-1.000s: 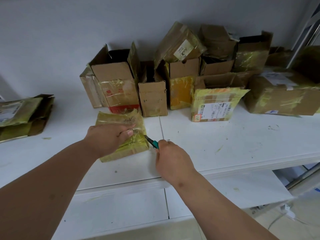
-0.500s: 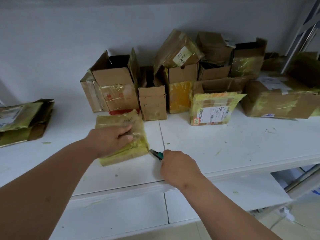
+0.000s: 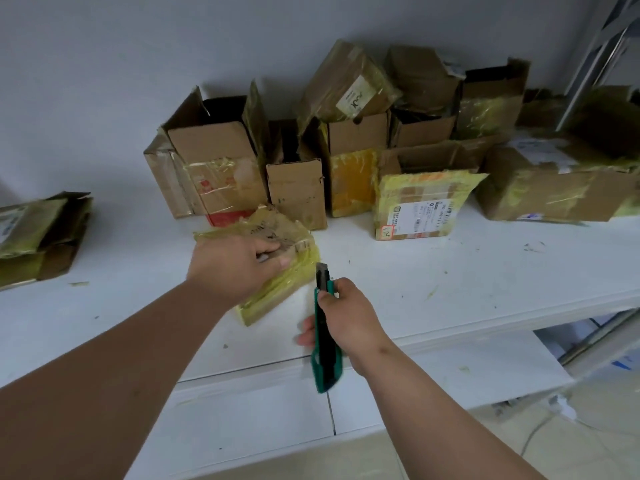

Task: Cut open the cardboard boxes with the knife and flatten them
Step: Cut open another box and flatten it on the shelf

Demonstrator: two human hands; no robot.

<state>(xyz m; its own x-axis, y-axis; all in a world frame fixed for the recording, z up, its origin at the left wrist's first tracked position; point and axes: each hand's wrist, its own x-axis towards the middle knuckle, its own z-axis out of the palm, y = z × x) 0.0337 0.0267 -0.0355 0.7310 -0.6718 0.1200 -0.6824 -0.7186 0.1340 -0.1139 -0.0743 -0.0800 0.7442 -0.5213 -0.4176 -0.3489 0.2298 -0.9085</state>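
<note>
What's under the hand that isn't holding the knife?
A small box wrapped in yellow tape lies on the white shelf, and the left hand grips it from above. The part of the box beneath the palm is covered, so it cannot be seen.

**Bare to the elbow**

Both my forearms are uncovered: no sleeve, glove, watch or ring shows anywhere on them. My left hand and my right hand are bare too, fingernails short and unpainted. Nearer the worktop edge, my wrists carry nothing.
</note>
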